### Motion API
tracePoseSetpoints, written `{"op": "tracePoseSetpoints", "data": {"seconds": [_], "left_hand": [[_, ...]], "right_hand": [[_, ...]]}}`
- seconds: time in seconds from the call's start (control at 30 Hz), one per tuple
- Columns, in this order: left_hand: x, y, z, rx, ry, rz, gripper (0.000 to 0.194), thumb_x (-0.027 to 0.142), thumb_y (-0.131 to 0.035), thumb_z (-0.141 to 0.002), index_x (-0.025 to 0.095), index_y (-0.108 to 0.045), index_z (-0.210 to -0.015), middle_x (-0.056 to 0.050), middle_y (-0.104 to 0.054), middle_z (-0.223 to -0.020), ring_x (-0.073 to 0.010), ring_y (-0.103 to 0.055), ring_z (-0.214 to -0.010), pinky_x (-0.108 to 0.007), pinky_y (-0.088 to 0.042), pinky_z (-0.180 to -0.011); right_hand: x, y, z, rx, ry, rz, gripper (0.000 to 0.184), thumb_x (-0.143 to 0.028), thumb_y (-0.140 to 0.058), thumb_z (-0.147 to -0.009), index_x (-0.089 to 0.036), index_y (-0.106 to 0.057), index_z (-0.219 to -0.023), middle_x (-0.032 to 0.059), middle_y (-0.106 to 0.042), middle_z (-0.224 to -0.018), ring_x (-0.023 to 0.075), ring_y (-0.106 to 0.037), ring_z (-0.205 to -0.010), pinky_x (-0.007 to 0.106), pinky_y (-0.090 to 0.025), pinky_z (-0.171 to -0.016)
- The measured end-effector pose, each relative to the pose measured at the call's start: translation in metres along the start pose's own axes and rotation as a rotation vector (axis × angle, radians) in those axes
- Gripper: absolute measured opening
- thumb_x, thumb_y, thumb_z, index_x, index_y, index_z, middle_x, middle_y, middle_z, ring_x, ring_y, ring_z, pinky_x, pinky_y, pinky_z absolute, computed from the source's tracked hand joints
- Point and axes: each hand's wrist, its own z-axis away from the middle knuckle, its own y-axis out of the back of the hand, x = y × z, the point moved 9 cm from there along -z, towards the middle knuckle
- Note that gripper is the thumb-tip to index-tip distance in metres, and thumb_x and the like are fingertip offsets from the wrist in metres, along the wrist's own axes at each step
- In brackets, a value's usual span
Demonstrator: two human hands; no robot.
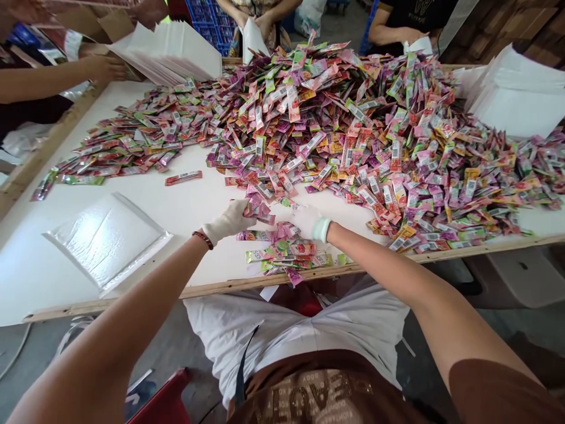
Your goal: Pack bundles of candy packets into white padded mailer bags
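Note:
My left hand point(230, 222), in a white glove, is closed on a few pink and purple stick sachets point(258, 207). Just to its right, my white-gloved right hand point(308, 221) reaches among sachets at the near edge of the heap. Its fingers blur into the white tabletop, so their grip is unclear. Below both hands, a small loose group of green, pink and purple sachets point(282, 254) lies by the table's front edge. Beyond them rises a large heap of mixed stick sachets point(335, 118).
A flat clear plastic bag point(108, 238) lies on the white table point(194, 203) at left. White sheet stacks stand at back left point(172, 53) and right point(521, 88). Wooden rails edge the table. Co-workers' hands point(260, 23) work along the far side, and an arm point(53, 76) extends at left.

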Motion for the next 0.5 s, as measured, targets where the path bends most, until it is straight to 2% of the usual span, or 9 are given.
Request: {"op": "tracePoseSetpoints", "data": {"seconds": [0.07, 0.13, 0.33, 0.4, 0.5], "left_hand": [[0.006, 0.002, 0.014, 0.0, -0.12, -0.008, 0.018, 0.03, -0.064, -0.067, 0.02, -0.05, -0.072, 0.002, -0.051, -0.068, -0.0132, -0.047, -0.064, -0.027, -0.037, -0.061], [0.012, -0.004, 0.029, -0.019, -0.183, -0.02, 0.016, 0.032, -0.064, -0.071, 0.02, -0.056, -0.077, 0.0, -0.057, -0.073, -0.0149, -0.052, -0.069, -0.028, -0.041, -0.067], [0.024, -0.031, 0.05, -0.085, -0.209, -0.129, 0.031, 0.047, -0.065, -0.075, 0.02, -0.06, -0.09, -0.008, -0.064, -0.101, -0.0208, -0.06, -0.082, -0.032, -0.046, -0.075], [0.022, -0.036, 0.05, -0.134, -0.18, -0.177, 0.027, 0.046, -0.063, -0.077, 0.02, -0.057, -0.083, -0.007, -0.063, -0.095, -0.0206, -0.06, -0.078, -0.033, -0.045, -0.073], [0.015, -0.034, 0.051, -0.162, -0.136, -0.258, 0.026, 0.044, -0.062, -0.076, 0.021, -0.051, -0.072, -0.007, -0.061, -0.083, -0.0217, -0.059, -0.075, -0.034, -0.044, -0.073]], "right_hand": [[0.008, 0.004, -0.003, 0.014, -0.037, -0.005, 0.021, -0.017, -0.069, -0.081, -0.01, -0.065, -0.1, 0.0147, -0.072, -0.11, 0.0269, -0.06, -0.111, 0.037, -0.045, -0.094], [0.018, 0.01, -0.006, 0.034, -0.089, -0.008, 0.018, -0.017, -0.067, -0.083, -0.01, -0.063, -0.1, 0.0145, -0.071, -0.107, 0.0258, -0.061, -0.107, 0.035, -0.045, -0.091], [0.036, 0.019, -0.024, 0.061, -0.305, 0.018, 0.026, -0.023, -0.066, -0.089, -0.009, -0.06, -0.109, 0.0205, -0.066, -0.115, 0.0291, -0.059, -0.105, 0.038, -0.047, -0.087], [0.034, 0.016, -0.025, 0.05, -0.348, 0.032, 0.029, -0.027, -0.066, -0.088, -0.009, -0.06, -0.111, 0.0218, -0.064, -0.119, 0.0305, -0.059, -0.105, 0.04, -0.048, -0.086], [0.029, 0.009, -0.016, 0.024, -0.358, 0.048, 0.031, -0.028, -0.069, -0.085, -0.011, -0.061, -0.11, 0.0211, -0.062, -0.122, 0.0313, -0.06, -0.104, 0.042, -0.049, -0.087]]}}
